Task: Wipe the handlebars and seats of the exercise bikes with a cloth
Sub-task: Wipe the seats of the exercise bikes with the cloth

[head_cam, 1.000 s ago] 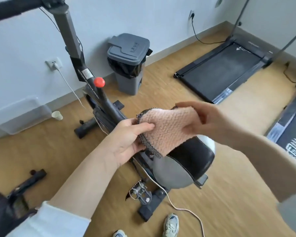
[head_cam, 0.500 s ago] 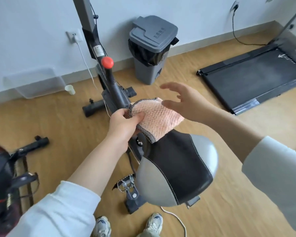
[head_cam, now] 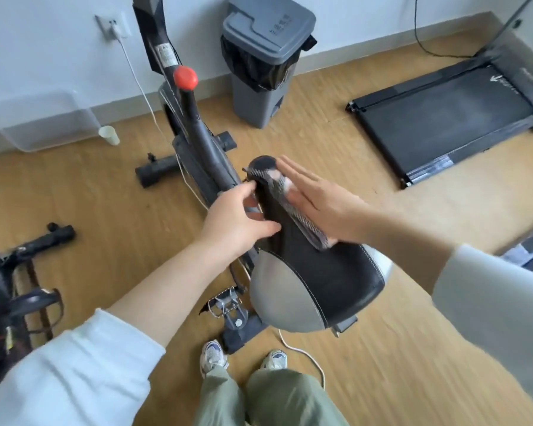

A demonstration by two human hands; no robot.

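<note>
The exercise bike's black and grey seat (head_cam: 320, 278) fills the middle of the view, its narrow nose pointing away from me. A pink cloth with a dark mesh edge (head_cam: 303, 224) lies on the right side of the nose. My right hand (head_cam: 320, 204) presses flat on the cloth with straight fingers and covers most of it. My left hand (head_cam: 237, 216) grips the nose's left side, thumb on top and fingers curled down beside it. The bike frame with a red knob (head_cam: 185, 77) rises beyond the seat. The handlebars are out of view.
A grey lidded bin (head_cam: 265, 56) stands by the wall behind the bike, a black treadmill (head_cam: 443, 118) lies at right. A paper cup (head_cam: 109, 135) and a clear plastic box (head_cam: 43, 118) sit at left. Another bike (head_cam: 6, 287) is at the left edge. A white cable (head_cam: 305, 358) runs by my shoes.
The cloth came down from mid-air onto the seat's nose. My right hand flattened onto it. My left hand let go of the cloth and took the side of the seat.
</note>
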